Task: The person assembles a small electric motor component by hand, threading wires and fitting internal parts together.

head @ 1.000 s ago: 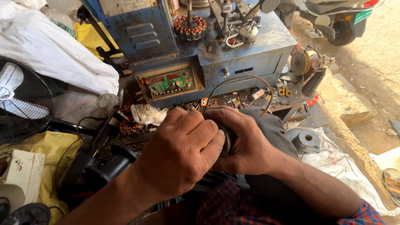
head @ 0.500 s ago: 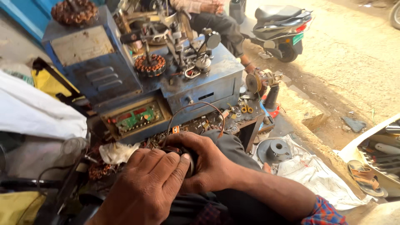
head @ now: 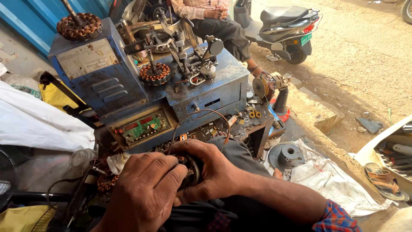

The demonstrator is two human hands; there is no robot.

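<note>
- Hands, head view: my left hand point(head: 146, 193) and right hand point(head: 210, 172) are both curled shut around a small dark motor part point(head: 192, 169) held between them over my lap; its axis appears to run left to right, equally near both palms.
- Beyond them: a blue winding machine point(head: 128, 94) bearing a pale rectangular plate point(head: 88, 58) and a green-and-red panel point(head: 143, 126).
- Left: white sacking point(head: 38, 124).

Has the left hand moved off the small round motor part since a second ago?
No. The left hand still covers the small round motor part in front of the blue metal winding machine; only the camera tilted up.
</note>
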